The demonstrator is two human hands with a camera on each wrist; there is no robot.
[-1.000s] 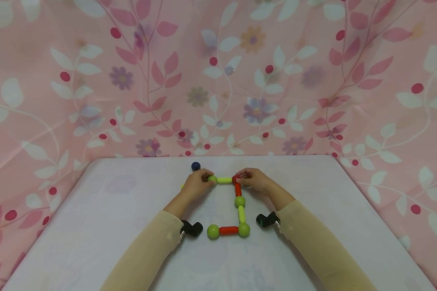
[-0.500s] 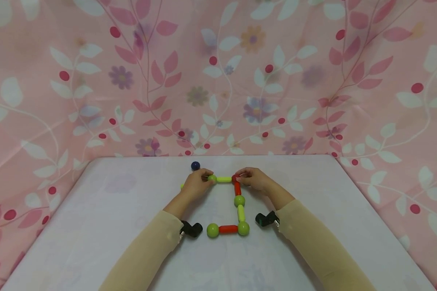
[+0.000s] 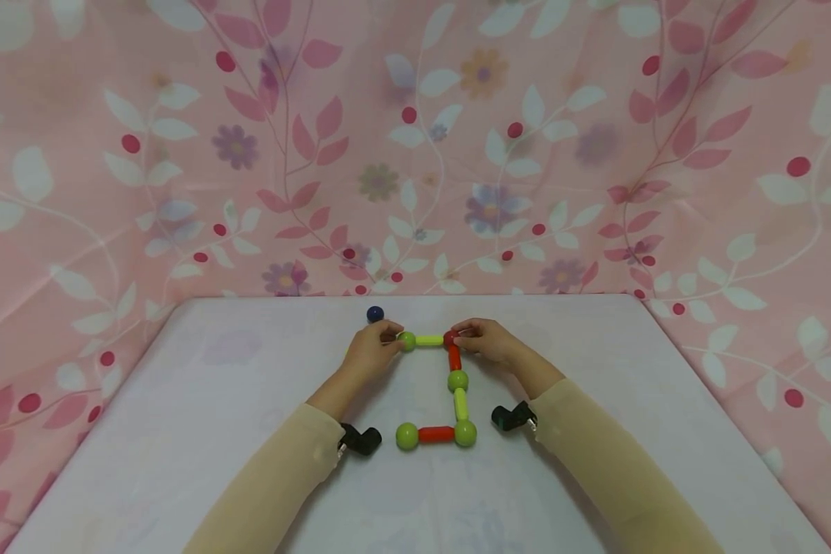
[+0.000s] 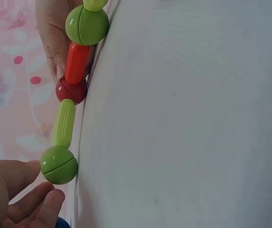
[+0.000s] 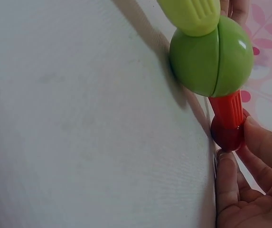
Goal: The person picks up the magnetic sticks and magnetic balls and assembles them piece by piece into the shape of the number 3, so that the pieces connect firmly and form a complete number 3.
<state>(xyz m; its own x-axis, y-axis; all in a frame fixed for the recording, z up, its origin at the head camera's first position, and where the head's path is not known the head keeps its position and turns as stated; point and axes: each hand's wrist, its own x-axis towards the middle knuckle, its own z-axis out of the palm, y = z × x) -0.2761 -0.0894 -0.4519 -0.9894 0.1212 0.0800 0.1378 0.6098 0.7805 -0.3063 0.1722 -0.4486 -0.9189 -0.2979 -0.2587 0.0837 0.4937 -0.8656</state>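
Note:
A chain of toy balls and rods lies on the table in the head view. At its far left end, my left hand (image 3: pixel 372 350) pinches a green ball (image 3: pixel 407 341) between thumb and fingers. A yellow-green rod (image 3: pixel 429 341) joins that ball to a red ball (image 3: pixel 451 338), which my right hand (image 3: pixel 488 340) holds at the far corner. From there a red rod (image 3: pixel 455 358) leads to a green ball (image 3: pixel 458 381). Another yellow-green rod (image 3: pixel 461 405) follows, then a near corner green ball (image 3: pixel 465 432), a red rod (image 3: pixel 436 435) and an end green ball (image 3: pixel 407 436).
Beyond my left hand, a dark blue ball (image 3: pixel 375 314) sits near the far edge of the white-covered table (image 3: pixel 215 431). A bit of yellow peeks out left of that hand, mostly hidden. Behind the table hangs a pink floral cloth (image 3: pixel 415 154).

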